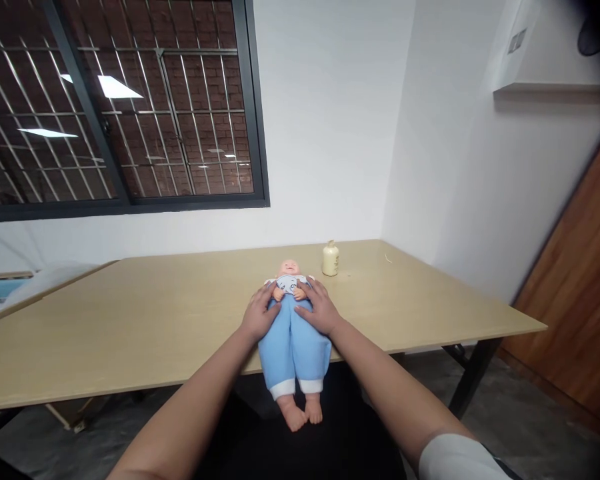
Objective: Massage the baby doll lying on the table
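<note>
Smooth-headed baby doll (293,347) in soft-looking blue trousers with white cuffs lay face-up on the flat, pale tan tabletop (180,300), feet overhanging the near edge. Bare left hand (261,312) and bare right hand (323,309) rested unclenched, fingers extended, at either side of its waist.

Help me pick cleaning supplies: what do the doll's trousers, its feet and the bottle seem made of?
Trousers: matte fabric, perhaps fleece, judging by soft folds. Feet: probably moulded vinyl, smooth, given the sculpted toes. Bottle: likely plastic, smooth, from its rounded cream body, though ceramic is possible.
</note>
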The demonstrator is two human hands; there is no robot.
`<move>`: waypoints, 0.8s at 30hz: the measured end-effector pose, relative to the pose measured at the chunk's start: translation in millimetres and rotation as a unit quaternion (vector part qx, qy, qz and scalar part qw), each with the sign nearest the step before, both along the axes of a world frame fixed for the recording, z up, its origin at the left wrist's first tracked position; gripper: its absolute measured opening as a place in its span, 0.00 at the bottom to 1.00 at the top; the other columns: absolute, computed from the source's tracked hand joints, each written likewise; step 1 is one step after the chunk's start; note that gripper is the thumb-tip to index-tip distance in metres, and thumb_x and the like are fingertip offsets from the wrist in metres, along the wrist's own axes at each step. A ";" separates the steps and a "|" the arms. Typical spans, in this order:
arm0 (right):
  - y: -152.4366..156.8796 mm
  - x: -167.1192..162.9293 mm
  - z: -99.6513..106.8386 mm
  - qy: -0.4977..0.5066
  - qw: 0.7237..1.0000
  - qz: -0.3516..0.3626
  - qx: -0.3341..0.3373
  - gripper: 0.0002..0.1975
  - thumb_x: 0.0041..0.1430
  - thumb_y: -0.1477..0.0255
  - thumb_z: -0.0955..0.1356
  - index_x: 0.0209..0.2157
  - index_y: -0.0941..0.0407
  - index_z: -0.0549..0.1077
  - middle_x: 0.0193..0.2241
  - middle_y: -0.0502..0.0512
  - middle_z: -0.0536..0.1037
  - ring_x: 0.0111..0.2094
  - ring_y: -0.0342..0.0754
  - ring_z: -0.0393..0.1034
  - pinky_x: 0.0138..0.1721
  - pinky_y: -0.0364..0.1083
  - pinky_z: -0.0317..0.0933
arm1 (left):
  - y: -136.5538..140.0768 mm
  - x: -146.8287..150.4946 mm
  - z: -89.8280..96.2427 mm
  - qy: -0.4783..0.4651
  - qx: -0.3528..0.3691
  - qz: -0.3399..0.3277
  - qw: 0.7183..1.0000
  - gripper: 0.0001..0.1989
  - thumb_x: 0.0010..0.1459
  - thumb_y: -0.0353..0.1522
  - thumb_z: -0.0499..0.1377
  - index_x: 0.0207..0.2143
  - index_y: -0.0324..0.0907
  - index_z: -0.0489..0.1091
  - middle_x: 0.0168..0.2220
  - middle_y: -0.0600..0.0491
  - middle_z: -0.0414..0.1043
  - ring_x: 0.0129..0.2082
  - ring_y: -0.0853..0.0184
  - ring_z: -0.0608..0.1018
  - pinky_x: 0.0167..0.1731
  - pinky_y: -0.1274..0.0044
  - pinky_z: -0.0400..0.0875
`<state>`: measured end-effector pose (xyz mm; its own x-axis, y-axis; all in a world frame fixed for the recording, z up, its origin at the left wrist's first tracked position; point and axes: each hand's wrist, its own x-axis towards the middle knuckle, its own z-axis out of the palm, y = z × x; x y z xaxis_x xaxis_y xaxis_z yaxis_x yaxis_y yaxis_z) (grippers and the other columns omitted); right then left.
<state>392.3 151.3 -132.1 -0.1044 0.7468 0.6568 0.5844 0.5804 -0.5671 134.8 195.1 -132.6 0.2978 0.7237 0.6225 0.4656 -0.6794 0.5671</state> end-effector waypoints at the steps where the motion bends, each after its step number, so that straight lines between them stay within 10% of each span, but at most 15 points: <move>1: 0.0 -1.9 -1.2 -0.047 0.999 -0.002 0.005 0.39 0.62 0.52 0.73 0.71 0.53 0.69 0.75 0.64 0.60 0.77 0.67 0.48 0.76 0.69 0.41 | -0.7 0.1 0.9 0.018 0.011 0.004 1.000 0.32 0.64 0.39 0.60 0.69 0.41 0.68 0.71 0.40 0.67 0.73 0.46 0.66 0.73 0.51 0.55; 9: 7.8 4.9 -2.5 0.103 0.992 -0.066 -0.015 0.40 0.62 0.56 0.73 0.71 0.55 0.67 0.70 0.65 0.68 0.72 0.63 0.62 0.74 0.63 0.54 | -0.9 -10.4 -6.1 -0.182 -0.053 0.102 0.977 0.31 0.59 0.37 0.69 0.64 0.47 0.69 0.61 0.44 0.74 0.62 0.48 0.77 0.65 0.56 0.69; 13: 19.6 19.6 1.4 0.408 0.894 -0.135 -0.125 0.33 0.59 0.58 0.75 0.64 0.52 0.72 0.56 0.59 0.81 0.60 0.59 0.75 0.67 0.60 0.65 | 14.6 -20.8 -10.9 -0.428 -0.185 0.098 0.879 0.17 0.60 0.35 0.67 0.50 0.46 0.70 0.49 0.48 0.77 0.47 0.56 0.82 0.51 0.62 0.80; 18: 33.9 35.1 -0.8 0.488 0.840 -0.150 -0.183 0.18 0.70 0.63 0.63 0.55 0.57 0.73 0.47 0.64 0.83 0.46 0.56 0.82 0.43 0.55 0.80 | 25.0 -33.6 -12.2 -0.483 -0.219 0.098 0.842 0.11 0.63 0.34 0.63 0.47 0.45 0.67 0.52 0.47 0.75 0.44 0.61 0.82 0.41 0.68 0.81; 24: 17.0 26.5 2.5 0.420 0.886 -0.157 -0.114 0.19 0.65 0.58 0.70 0.52 0.54 0.74 0.51 0.61 0.82 0.55 0.59 0.77 0.61 0.60 0.71 | 6.1 -21.6 -7.4 -0.399 -0.152 0.067 0.902 0.17 0.64 0.43 0.67 0.50 0.44 0.73 0.54 0.46 0.76 0.54 0.56 0.80 0.55 0.64 0.77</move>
